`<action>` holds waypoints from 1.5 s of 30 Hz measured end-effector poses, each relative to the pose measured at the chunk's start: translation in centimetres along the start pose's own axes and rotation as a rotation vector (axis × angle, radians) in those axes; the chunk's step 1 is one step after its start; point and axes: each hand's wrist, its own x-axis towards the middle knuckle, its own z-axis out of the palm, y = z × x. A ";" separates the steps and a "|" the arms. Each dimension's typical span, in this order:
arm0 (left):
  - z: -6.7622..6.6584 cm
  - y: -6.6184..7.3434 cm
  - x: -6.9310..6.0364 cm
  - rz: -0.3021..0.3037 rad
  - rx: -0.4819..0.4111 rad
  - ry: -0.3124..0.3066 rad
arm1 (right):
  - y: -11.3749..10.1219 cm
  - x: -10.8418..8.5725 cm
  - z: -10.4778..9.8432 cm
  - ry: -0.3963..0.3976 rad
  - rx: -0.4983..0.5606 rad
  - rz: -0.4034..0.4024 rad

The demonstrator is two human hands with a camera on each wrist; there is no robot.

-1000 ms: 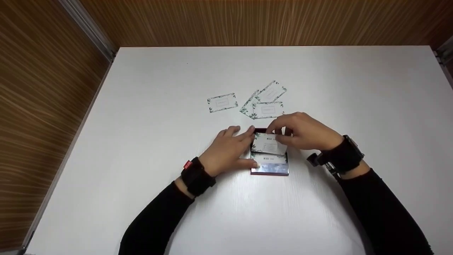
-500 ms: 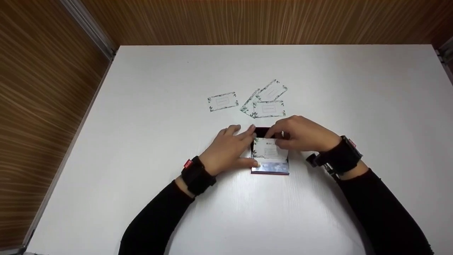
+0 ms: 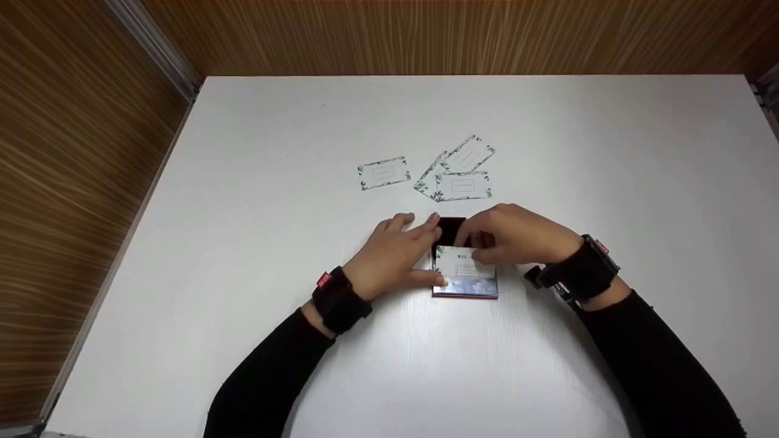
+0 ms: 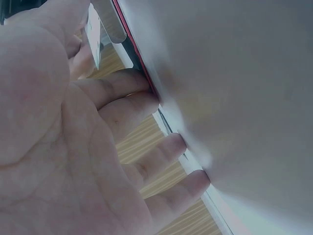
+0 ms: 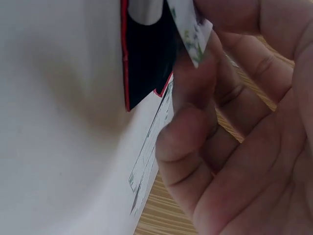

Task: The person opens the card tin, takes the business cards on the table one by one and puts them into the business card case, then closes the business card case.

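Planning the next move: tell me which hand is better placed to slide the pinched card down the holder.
Right, most likely: the right hand pinches the card. The left hand rests against the holder, thumb near its lower end, so it better suits steadying.

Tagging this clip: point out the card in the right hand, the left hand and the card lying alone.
Held card (image 3: 457, 264), head view: its uncovered printed face.
Left hand (image 3: 389, 260), head view: back of the hand.
Lone card (image 3: 384, 173), head view: middle of its face.
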 end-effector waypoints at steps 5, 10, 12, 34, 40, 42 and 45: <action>0.0 0.0 0.0 -0.003 -0.003 -0.003 | -0.2 0.0 0.1 -0.006 -0.005 -0.029; 0.0 0.0 0.0 0.001 -0.002 -0.006 | -0.5 0.1 0.2 -0.020 0.002 -0.022; 0.0 0.0 0.0 0.001 0.002 -0.009 | -0.5 0.1 0.3 -0.027 0.004 -0.010; -0.1 0.0 -0.1 0.012 0.005 0.013 | -0.7 0.2 0.9 -0.045 -0.004 -0.009; -0.1 0.1 -0.1 0.005 0.000 -0.001 | -0.9 0.3 1.0 -0.046 -0.005 -0.011; -0.1 0.1 -0.1 0.003 0.002 -0.003 | -1.0 0.3 1.0 -0.044 -0.016 -0.012; -0.1 0.1 -0.1 0.003 0.002 -0.001 | -1.1 0.3 1.0 -0.038 -0.040 -0.009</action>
